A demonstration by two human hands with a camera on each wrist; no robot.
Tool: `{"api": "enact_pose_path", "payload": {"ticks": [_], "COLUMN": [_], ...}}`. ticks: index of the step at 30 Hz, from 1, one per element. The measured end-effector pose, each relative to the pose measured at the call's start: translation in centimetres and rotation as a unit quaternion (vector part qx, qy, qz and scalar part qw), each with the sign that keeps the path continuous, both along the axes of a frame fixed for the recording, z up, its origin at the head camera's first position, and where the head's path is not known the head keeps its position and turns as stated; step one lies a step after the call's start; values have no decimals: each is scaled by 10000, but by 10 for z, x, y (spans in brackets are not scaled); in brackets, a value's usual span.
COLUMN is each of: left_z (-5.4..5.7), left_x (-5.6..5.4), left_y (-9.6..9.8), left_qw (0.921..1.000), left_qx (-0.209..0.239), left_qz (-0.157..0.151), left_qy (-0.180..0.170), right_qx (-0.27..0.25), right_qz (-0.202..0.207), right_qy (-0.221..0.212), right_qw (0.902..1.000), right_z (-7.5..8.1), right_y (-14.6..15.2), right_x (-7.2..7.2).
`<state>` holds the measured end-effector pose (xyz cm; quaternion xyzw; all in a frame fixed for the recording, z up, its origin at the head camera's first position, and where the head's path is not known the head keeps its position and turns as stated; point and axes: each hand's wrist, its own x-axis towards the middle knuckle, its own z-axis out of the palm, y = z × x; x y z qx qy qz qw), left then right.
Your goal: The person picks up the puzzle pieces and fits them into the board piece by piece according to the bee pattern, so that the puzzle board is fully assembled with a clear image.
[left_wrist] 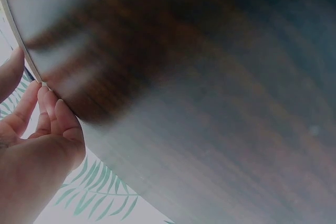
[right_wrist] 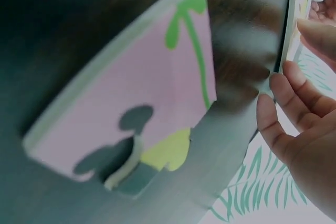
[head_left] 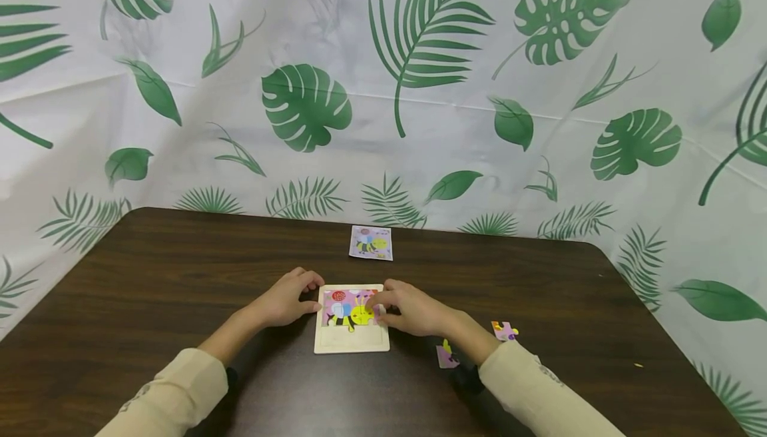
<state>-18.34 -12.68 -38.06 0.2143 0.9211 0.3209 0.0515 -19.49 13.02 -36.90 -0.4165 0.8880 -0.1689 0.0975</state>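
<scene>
A square wooden puzzle tray [head_left: 351, 341] lies before me, bee pieces [head_left: 339, 296] filling its upper part and bare wood showing along the near strip. My left hand [head_left: 289, 298] grips the tray's left edge, thumb at the side and bent fingers close to the far corner. From the other side my right hand [head_left: 413, 307] reaches over the right border. Its thumb and index finger pinch at a puzzle piece [head_left: 362, 315] by the bee's yellow head, partly covered by the fingers. In the right wrist view, other fingertips [right_wrist: 266, 106] bend near the tray's outer edge.
Two loose puzzle pieces lie right of the tray: a pink one [head_left: 446, 357] with a green stem, below my right forearm, and an orange-and-pink one [head_left: 505, 331] beyond it. A bee picture card [head_left: 371, 243] rests behind the tray on the dark wooden table [head_left: 198, 257].
</scene>
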Motion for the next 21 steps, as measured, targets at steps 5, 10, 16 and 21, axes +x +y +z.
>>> {"api": "enact_pose_path", "payload": {"ticks": [5, 10, 16, 21], "left_z": [0, 0, 0, 0], "left_x": [0, 0, 1, 1], "left_y": [1, 1, 1, 1], "left_qw": [10000, 10000, 10000, 9999], "left_qx": [2, -2, -5, -4], "left_qz": [-10, 9, 16, 48], "left_qy": [4, -33, -48, -109], "right_qx": [-174, -266, -394, -351], "right_qz": [-113, -262, -278, -322], "right_qy": [-45, -99, -3, -16], "right_qw": [9998, 9993, 9988, 9989], "right_z": [3, 8, 11, 12], "right_y": [6, 15, 36, 57], "right_x": [3, 5, 6, 9]}}
